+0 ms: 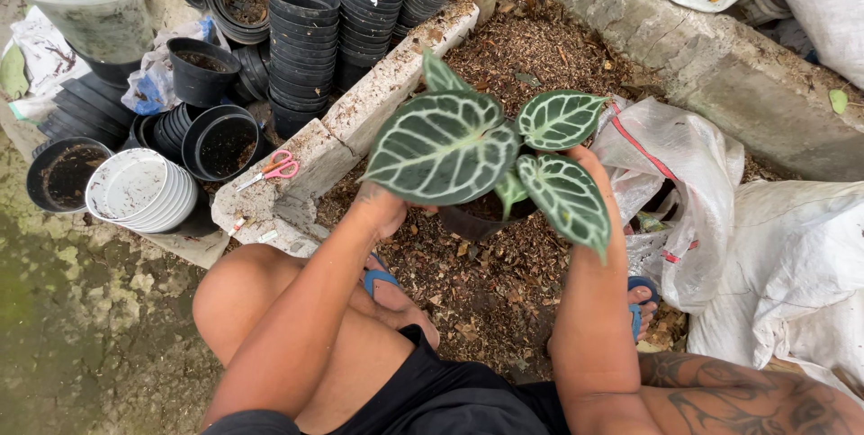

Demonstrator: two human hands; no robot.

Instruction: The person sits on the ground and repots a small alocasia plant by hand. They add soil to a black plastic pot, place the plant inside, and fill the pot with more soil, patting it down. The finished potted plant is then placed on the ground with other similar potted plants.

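I have both hands closed around one dark pot (477, 219): left hand (382, 208) and right hand (601, 185) on opposite sides, its white-veined leaves (445, 147) spread above bark mulch (486, 282). White sacks (792, 273) lie right. Stacked black pots (301, 39), white pots (139, 190) and pink scissors (274, 168) sit left along the concrete curb (378, 93).

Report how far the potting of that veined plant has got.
Done: the plant already sits in a dark pot. In hand: left hand and right hand hold that pot over the bark mix. Left: leaves hide the fill level; scissors lie unused on the ledge.
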